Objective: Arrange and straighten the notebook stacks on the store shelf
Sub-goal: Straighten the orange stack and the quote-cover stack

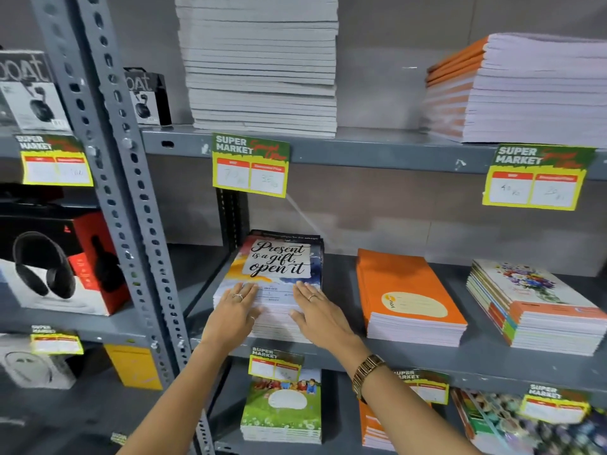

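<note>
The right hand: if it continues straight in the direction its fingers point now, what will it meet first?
The right hand lies flat on the "Present is a gift" notebook stack, fingers pointing up and slightly left toward the back. Sliding on, it would probably cross the printed quote panel first, then reach the shelf's rear wall; depth is unclear.

Even, fairly bright indoor light falls from above, leaving soft shadow under each shelf. The wide lens bends the upright and stretches the edges. Fine print blurs throughout; the price tags above the fingers are unreadable.
</note>
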The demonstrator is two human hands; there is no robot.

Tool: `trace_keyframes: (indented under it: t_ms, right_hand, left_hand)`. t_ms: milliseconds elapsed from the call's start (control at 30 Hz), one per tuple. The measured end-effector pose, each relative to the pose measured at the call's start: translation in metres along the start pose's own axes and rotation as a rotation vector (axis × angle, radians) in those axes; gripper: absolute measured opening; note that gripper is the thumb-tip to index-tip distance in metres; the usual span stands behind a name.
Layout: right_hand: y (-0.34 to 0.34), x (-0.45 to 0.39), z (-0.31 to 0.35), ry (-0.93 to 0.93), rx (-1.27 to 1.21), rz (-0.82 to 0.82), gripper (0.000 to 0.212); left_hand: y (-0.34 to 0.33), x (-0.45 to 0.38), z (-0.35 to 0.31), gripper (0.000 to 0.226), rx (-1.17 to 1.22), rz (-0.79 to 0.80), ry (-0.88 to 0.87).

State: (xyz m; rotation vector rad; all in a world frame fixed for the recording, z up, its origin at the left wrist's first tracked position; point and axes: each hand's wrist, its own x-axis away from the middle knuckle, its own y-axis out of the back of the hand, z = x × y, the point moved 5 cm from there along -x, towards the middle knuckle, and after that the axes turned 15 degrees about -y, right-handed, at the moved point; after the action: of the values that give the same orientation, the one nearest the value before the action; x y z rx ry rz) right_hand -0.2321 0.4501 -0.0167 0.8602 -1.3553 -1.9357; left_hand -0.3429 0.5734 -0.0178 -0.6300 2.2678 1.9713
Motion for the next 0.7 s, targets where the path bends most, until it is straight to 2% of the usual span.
trace_keyframes:
  t_ms: [233, 700]
  right_hand:
    - [-0.0061, -0.0072, -0.0004, -0.042, 0.026, -0.060, 0.049]
    - [-0.0112, -0.0018, 0.0024, -0.091, 0.009, -0.153, 0.043]
  left_hand:
    - [-0.0021, 0.0007, 0.0052, 0.044, 0.203, -0.160, 0.050]
    - [-0.0025, 0.0019, 0.0057, 0.040, 0.220, -0.212, 0.071]
